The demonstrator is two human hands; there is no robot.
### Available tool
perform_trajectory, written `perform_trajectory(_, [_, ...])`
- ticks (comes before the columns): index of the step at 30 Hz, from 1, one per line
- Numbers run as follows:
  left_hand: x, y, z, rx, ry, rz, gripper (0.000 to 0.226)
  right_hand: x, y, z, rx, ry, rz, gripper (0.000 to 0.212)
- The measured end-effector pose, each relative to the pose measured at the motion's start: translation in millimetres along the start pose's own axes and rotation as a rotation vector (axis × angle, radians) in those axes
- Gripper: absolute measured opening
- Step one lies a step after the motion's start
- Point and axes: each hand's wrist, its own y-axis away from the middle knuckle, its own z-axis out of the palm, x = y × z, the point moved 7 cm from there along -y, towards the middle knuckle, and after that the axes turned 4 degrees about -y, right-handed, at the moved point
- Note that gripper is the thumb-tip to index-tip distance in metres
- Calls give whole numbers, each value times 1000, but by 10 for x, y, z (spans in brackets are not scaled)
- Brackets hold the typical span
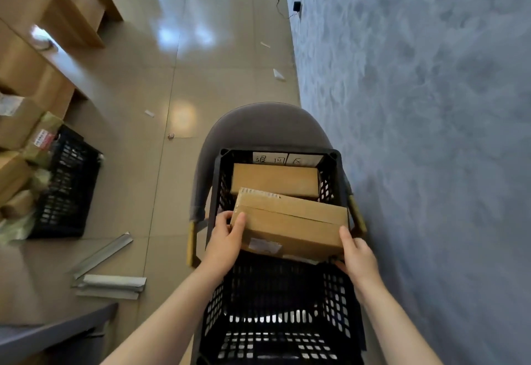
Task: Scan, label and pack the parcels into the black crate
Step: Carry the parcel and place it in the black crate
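Left hand [227,238] and right hand [357,255] grip a cardboard parcel [290,225] at its ends. It sits tilted over the black crate [275,307]. Another parcel [274,179] lies at the far end inside.

The printing on the label [264,245] on the held parcel [290,226] is too blurred to read. This parcel hides the near part of the second parcel [274,179] and part of the black crate [275,292] floor. The right hand [357,255] fingers lie mostly out of sight behind the parcel's end. The second crate [67,183] on the floor, left, is cut by the frame edge.
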Motion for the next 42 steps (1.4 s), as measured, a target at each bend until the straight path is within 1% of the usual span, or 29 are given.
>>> perform_trajectory(2, [-93, -112, 22, 18, -114, -30, 46, 1, -65, 39, 26, 76, -61, 26])
perform_trajectory(3, [-133, -159, 26, 37, -146, -38, 50, -10, -91, 64, 41, 125, -89, 26])
perform_trajectory(6, [-167, -212, 49, 95, -148, -49, 55, -78, -154, 154, 85, 265, -158, 28])
perform_trajectory(9, [-188, -254, 162, 83, -233, -52, 67, -119, -239, 308, 75, 387, -174, 36])
perform_trajectory(12, [-228, -299, 301, 55, -275, -97, 86, -136, -342, 483, 38, 433, -160, 46])
perform_trajectory(14, [-219, -344, 340, 71, -284, -104, 91, -137, -394, 562, 27, 443, -142, 49])
perform_trajectory(19, [-163, -527, 306, 125, -311, -68, 92, -228, -527, 667, 38, 477, -163, 54])
perform_trajectory(25, [-138, -626, 234, 131, -325, -18, 90, -328, -580, 744, 39, 491, -232, 53])
perform_trajectory(31, [-202, -585, 282, 137, -330, 29, 91, -251, -601, 716, 49, 497, -231, 54])
perform_trajectory(35, [-177, -539, 326, 144, -446, 108, 89, -210, -605, 697, 57, 558, -250, 55])
perform_trajectory(38, [-104, -501, 321, 204, -642, 233, 84, -279, -563, 751, 66, 647, -374, 60])
perform_trajectory(40, [-86, -486, 333, 220, -766, 301, 78, -305, -526, 805, 65, 761, -468, 59])
perform_trajectory(42, [-83, -477, 338, 230, -866, 345, 75, -290, -503, 833, 81, 927, -521, 58])
